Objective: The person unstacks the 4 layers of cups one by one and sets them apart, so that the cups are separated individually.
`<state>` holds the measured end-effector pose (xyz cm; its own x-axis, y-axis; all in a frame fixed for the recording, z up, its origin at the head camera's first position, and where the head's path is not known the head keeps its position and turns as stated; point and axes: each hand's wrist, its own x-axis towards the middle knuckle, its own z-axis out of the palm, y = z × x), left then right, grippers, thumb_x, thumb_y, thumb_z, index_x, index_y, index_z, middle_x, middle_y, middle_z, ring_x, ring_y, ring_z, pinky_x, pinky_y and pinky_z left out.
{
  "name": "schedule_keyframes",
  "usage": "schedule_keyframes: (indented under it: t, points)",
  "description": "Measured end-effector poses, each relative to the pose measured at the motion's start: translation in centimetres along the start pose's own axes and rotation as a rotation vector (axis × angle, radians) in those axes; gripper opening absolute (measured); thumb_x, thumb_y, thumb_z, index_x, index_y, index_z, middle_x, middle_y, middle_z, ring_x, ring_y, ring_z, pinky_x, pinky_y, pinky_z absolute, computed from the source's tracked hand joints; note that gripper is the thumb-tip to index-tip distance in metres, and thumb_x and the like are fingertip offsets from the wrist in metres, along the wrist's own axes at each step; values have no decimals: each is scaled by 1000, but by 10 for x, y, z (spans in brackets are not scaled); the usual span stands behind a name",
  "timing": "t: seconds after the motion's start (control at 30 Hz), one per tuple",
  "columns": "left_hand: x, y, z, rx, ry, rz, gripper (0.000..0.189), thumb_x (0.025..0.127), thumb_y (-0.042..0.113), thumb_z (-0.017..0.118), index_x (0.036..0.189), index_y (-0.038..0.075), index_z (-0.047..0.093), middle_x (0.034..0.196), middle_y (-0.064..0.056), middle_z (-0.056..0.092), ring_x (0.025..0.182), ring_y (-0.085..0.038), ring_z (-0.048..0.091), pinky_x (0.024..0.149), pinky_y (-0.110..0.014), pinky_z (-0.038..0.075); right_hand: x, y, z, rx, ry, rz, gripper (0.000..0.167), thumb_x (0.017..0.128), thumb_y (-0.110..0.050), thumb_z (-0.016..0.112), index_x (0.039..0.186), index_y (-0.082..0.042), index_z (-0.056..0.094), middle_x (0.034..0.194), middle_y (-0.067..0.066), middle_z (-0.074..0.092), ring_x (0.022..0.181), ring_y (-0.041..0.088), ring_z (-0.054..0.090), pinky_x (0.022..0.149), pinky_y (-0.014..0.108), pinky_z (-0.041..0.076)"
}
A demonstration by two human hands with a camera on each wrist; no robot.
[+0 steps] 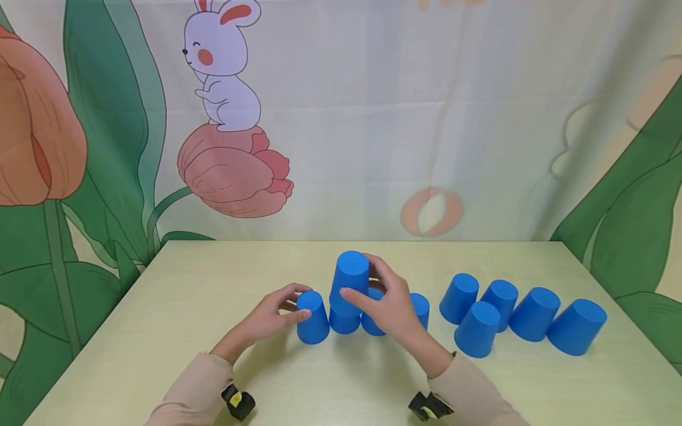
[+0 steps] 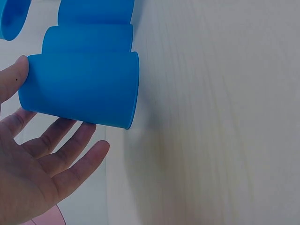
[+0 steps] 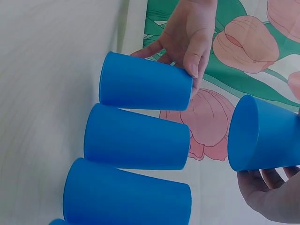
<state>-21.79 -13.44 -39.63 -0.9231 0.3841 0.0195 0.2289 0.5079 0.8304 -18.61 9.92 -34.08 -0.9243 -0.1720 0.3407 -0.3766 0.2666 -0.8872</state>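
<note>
Several upside-down blue plastic cups stand in a row on the table, side by side. My left hand [image 1: 270, 318] holds the leftmost cup [image 1: 313, 322] between thumb and fingers; in the left wrist view that cup [image 2: 82, 86] stands against its neighbour, the little finger away from its wall. Above the row, my right hand [image 1: 393, 303] grips another upside-down cup [image 1: 347, 283] by its sides. The right wrist view shows the raised cup [image 3: 269, 133] apart from the row, its open rim facing the table. Behind my right hand, the row's right-end cup [image 1: 421, 307] is partly hidden.
To the right stands a separate group of upside-down blue cups [image 1: 535, 315], one of them [image 1: 476, 331] nearer the front. A printed cloth [image 1: 330, 148] hangs behind the back edge of the pale wooden table [image 1: 176, 307].
</note>
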Motion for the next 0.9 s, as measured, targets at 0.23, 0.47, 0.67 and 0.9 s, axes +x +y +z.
schedule_keyframes:
  t: [0.23, 0.47, 0.67, 0.9]
  points:
    - [0, -1, 1, 4, 5, -7, 42, 86, 28, 63, 123, 12, 50, 112, -11, 57, 100, -30, 56, 80, -44, 48, -5, -3, -8, -4, 10, -32, 57, 79, -18, 72, 129, -8, 46, 120, 9, 57, 107, 25, 54, 89, 43, 45]
    - [-1, -1, 1, 2, -3, 9, 42, 86, 28, 63, 123, 12, 50, 112, -12, 57, 100, -30, 56, 80, -44, 48, -10, -2, -20, -21, 22, -63, 57, 78, -14, 71, 129, -7, 46, 120, 11, 57, 107, 27, 54, 89, 46, 44]
    - [0, -1, 0, 2, 0, 12, 41, 86, 27, 63, 123, 12, 50, 112, -12, 57, 100, -30, 55, 80, -43, 48, -14, 1, -35, -46, 39, -71, 56, 79, -14, 70, 128, -7, 46, 118, 11, 57, 106, 26, 55, 88, 46, 44]
    - [0, -1, 0, 1, 0, 6, 42, 86, 28, 63, 123, 12, 50, 112, -11, 57, 101, -30, 55, 80, -43, 48, -23, 0, -53, -58, 69, -58, 54, 80, -11, 69, 129, -6, 46, 118, 12, 57, 107, 26, 54, 90, 47, 43]
